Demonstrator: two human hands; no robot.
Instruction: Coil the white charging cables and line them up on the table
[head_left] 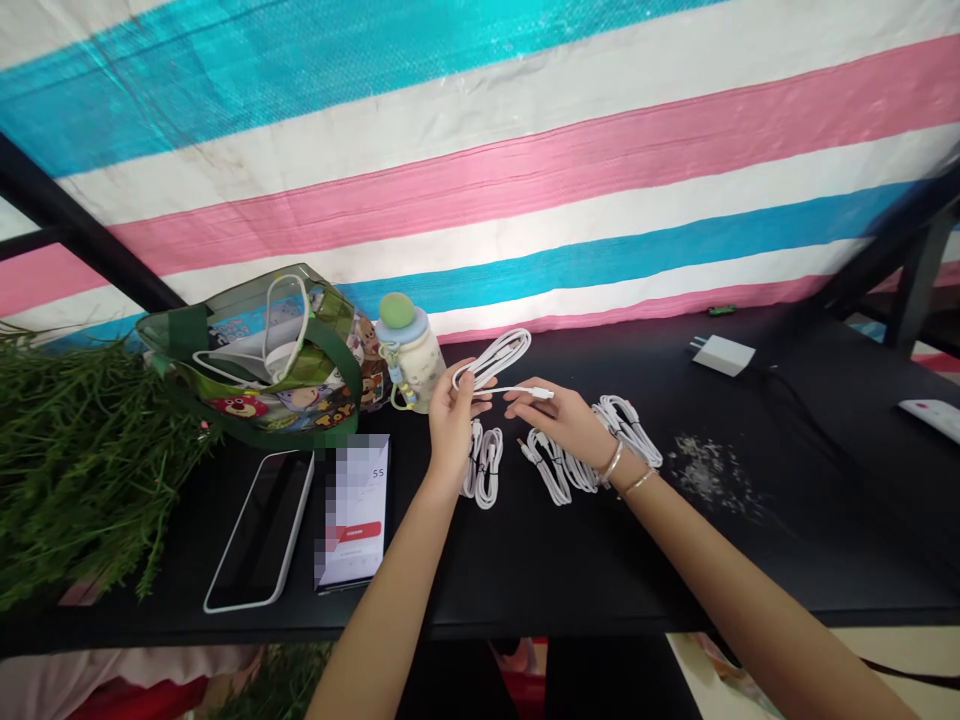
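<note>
My left hand (452, 412) is closed around a looped white cable (495, 357), held just above the black table (585, 560). My right hand (559, 415) pinches the same cable's loose end, whose plug sticks out to the right of the fingers. Two bangles circle my right wrist. Under and between my hands lie several coiled white cables (559, 468) on the table, some by my left wrist, others beneath my right hand and beside it.
A green cartoon-print bag (262, 350) and a small bottle with a green cap (409, 355) stand at the back left. A white-cased phone (262, 530) and a second phone (354, 510) lie front left. Green foliage (75, 450) fills the left. A white charger (722, 354) sits back right.
</note>
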